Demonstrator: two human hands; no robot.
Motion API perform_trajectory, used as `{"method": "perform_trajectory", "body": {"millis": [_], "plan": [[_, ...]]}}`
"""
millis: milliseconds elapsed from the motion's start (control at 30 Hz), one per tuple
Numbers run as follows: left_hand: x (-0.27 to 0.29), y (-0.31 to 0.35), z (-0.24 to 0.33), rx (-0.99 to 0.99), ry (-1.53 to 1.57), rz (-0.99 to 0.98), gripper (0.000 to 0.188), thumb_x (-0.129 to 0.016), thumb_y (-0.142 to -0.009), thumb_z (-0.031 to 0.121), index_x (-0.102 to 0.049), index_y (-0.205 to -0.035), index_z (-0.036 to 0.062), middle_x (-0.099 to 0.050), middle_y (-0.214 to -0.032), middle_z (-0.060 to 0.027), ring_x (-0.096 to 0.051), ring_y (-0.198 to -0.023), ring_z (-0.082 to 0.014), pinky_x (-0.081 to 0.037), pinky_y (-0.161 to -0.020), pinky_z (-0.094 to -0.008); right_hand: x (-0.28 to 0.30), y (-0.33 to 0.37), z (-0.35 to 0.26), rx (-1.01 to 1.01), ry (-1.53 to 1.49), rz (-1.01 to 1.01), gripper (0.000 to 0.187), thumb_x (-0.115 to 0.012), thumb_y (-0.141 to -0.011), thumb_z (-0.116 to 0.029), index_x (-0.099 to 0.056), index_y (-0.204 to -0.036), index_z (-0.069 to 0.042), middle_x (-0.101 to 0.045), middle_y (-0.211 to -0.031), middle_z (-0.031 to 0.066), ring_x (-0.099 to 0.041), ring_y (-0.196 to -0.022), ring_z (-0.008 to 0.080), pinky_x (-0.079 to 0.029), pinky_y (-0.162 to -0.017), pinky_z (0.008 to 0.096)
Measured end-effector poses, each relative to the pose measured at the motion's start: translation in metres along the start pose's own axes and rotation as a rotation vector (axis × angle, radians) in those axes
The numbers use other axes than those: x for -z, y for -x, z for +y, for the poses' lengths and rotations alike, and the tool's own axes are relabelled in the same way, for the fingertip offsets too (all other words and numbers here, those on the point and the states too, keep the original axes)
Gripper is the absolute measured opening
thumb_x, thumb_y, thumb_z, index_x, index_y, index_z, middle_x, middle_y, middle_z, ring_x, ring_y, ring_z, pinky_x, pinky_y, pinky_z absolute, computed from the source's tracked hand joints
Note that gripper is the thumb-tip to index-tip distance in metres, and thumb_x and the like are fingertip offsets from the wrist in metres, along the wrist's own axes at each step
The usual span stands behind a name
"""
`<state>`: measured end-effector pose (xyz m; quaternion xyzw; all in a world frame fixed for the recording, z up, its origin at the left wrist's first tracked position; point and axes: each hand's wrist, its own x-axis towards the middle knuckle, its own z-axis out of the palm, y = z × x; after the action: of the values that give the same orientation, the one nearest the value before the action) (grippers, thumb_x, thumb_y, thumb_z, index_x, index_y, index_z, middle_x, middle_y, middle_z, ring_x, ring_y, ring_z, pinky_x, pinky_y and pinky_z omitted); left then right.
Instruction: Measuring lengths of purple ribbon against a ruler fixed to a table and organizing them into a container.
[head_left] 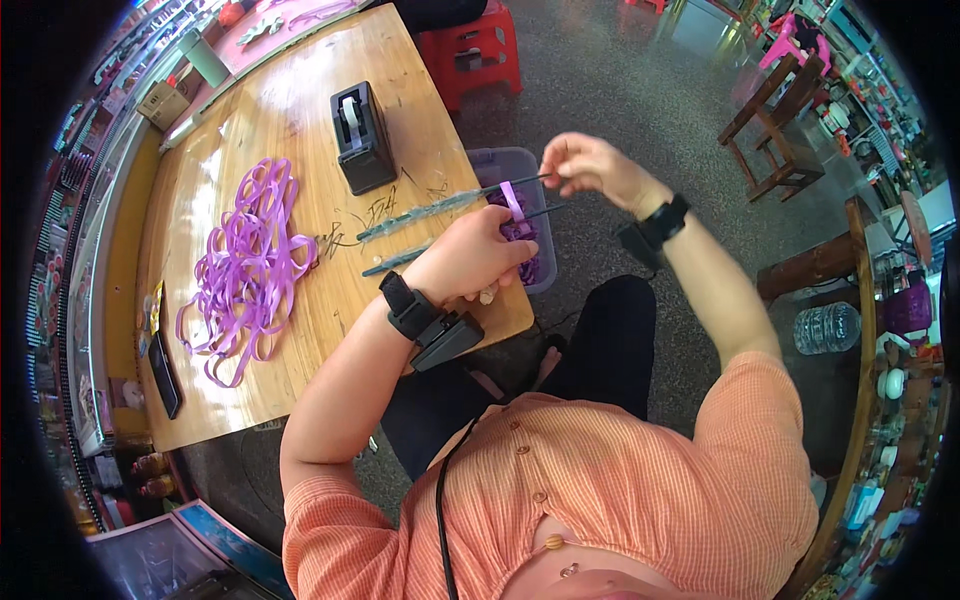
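Head view only. Right hand [590,165] is raised over the counter's [290,120] near-right corner, fingers pinched narrow on the dark end of a long thin stick [440,205]. The stick runs from that pinch down-left, its glittery teal part lying low over the wood. A second stick [400,260] of the same kind runs parallel just below it, passing under the left hand.

Left hand [475,255] sits between the two sticks, fingers curled shut. A purple ribbon strip [513,200] stands up from its grip and loops over the upper stick. Can't tell exactly which fingers clamp it; they're hidden behind the back of the hand.

Clear plastic tub [520,165] sits at the counter edge right behind the hands, with more purple ribbon pieces inside, partly blocked by the left hand.

Big loose pile of purple ribbon [250,260] lies on the counter's left half, well apart from both hands. Black tape dispenser [360,135] stands upright between the pile and the tub, near the far ends of the sticks. Dark phone [165,375] lies flat near the left edge.

Both wrists carry black straps with small black units. Red plastic stool [470,50] stands on the floor past the counter.
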<state>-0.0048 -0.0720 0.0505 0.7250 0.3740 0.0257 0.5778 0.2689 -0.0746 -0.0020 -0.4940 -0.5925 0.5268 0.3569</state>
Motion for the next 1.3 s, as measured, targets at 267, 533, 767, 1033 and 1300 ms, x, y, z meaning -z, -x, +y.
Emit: {"method": "perform_trajectory", "body": {"millis": [267,533,767,1033,1300], "plan": [[0.001,0.003,-0.001,0.026,0.087,-0.022,0.060,-0.064,-0.097,0.021,-0.040,-0.143,-0.0089,-0.056,-0.062,-0.0003,-0.048,-0.042,-0.0072,-0.034,-0.036,-0.0232,-0.061,-0.005,0.035,-0.198,-0.850,-0.197,0.042,-0.059,-0.096,-0.038,-0.062,-0.119,-0.004,-0.065,-0.118,0.0097,-0.061,-0.113,0.0240,-0.050,-0.095,0.0403],[-0.001,0.002,0.002,0.041,0.055,-0.016,0.057,-0.064,-0.098,0.020,-0.042,-0.142,-0.0073,-0.055,-0.062,0.0002,-0.047,-0.041,-0.0064,-0.034,-0.035,-0.0227,-0.054,-0.019,0.073,-0.146,-0.944,-0.203,0.022,-0.057,-0.099,-0.017,-0.064,-0.115,-0.004,-0.067,-0.110,0.0085,-0.065,-0.096,0.0203,-0.053,-0.088,0.0398],[-0.002,0.002,0.001,0.012,0.043,-0.025,0.057,-0.064,-0.097,0.020,-0.042,-0.143,-0.0056,-0.055,-0.062,0.0008,-0.047,-0.042,-0.0060,-0.033,-0.035,-0.0225,-0.062,-0.043,0.086,-0.096,-1.021,-0.451,0.032,-0.057,-0.100,-0.018,-0.060,-0.125,0.001,-0.067,-0.117,0.0114,-0.067,-0.105,0.0233,-0.055,-0.092,0.0398],[-0.001,0.004,0.002,0.025,0.035,-0.012,0.055,-0.064,-0.097,0.022,-0.044,-0.141,-0.0052,-0.055,-0.062,0.0009,-0.048,-0.043,-0.0065,-0.034,-0.036,-0.0223,-0.074,-0.035,0.078,-0.168,-0.906,-0.231,0.031,-0.060,-0.099,-0.021,-0.061,-0.124,-0.004,-0.067,-0.107,0.0059,-0.067,-0.095,0.0182,-0.057,-0.086,0.0388],[-0.001,0.002,-0.002,0.004,0.050,-0.009,0.051,-0.064,-0.097,0.021,-0.048,-0.137,-0.0041,-0.056,-0.061,0.0005,-0.047,-0.041,-0.0065,-0.033,-0.036,-0.0223,-0.071,-0.020,0.033,-0.109,-1.107,-0.330,0.039,-0.057,-0.100,-0.036,-0.064,-0.116,-0.001,-0.068,-0.109,0.0101,-0.066,-0.092,0.0211,-0.055,-0.079,0.0387]]}}
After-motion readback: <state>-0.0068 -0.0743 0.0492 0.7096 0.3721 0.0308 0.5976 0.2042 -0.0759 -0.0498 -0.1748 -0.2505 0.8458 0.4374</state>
